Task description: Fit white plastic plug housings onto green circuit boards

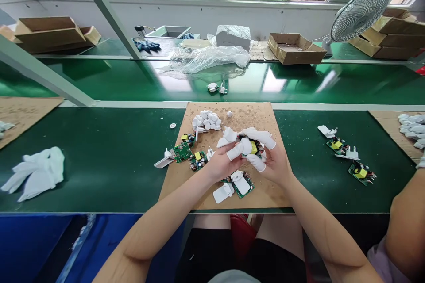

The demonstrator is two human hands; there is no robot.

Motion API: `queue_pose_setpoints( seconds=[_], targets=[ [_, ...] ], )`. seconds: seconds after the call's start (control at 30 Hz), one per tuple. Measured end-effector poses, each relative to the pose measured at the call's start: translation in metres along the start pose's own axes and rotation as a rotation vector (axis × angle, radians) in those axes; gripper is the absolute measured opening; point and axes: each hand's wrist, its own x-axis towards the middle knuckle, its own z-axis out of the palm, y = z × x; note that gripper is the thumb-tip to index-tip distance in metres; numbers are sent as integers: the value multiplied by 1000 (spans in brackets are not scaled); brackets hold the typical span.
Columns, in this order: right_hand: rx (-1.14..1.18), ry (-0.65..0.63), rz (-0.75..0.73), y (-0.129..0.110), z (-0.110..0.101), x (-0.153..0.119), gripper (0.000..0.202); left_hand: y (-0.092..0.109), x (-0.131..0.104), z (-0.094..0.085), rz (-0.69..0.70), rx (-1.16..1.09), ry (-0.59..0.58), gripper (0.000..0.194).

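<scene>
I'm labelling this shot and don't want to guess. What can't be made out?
- Head view: most of the circuit board in the right hand, hidden by covered fingers.
- Head view: exactly what the left hand grips, blocked by its own fingers.
- Head view: the neighbour's arm, cut off by the right edge.
- Head view: any print on the loose boards, too small to read.

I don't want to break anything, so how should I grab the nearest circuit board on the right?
Probably by the long edges of the circuit board, from above: it lies flat, with a yellow transformer and other parts crowding its top.
</scene>
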Motion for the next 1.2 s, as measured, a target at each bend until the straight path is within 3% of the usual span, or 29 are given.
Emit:
queue_pose_setpoints(
  seconds=[0.2,0.37,0.47,0.57,0.63,0.77,0.87,0.93,1.03,1.13,1.2],
  targets=[
    [-65,-71,-62,0,-4,6,43,3,4,4,29,-45,-80,39],
    [-107,-141,29,-7,2,15,40,4,10,8,100,-157,61,45],
    [-58,-208,159,-1,6,30,35,8,14,7,67,-144,56,38],
    [-75,-177,507,24,5,61,35,12,16,3,-39,-79,13,43],
    [-180,-105,701,49,2,89,40,13,17,-1,-62,-4,58,51],
    [-369,-25,754,97,-5,139,42,14,18,-6,111,230,197,60],
    [-460,-116,763,111,-7,154,33,19,21,-8,220,369,266,45],
    [-493,-188,758,106,-8,150,30,23,23,-10,251,397,310,38],
    [-518,-263,700,73,-11,124,35,25,25,-11,287,356,370,39],
    [-466,-393,587,19,-14,73,38,24,26,-12,320,314,391,42],
    [-398,-601,406,-16,-12,34,40,22,26,-12,323,335,390,43]
  ],
)
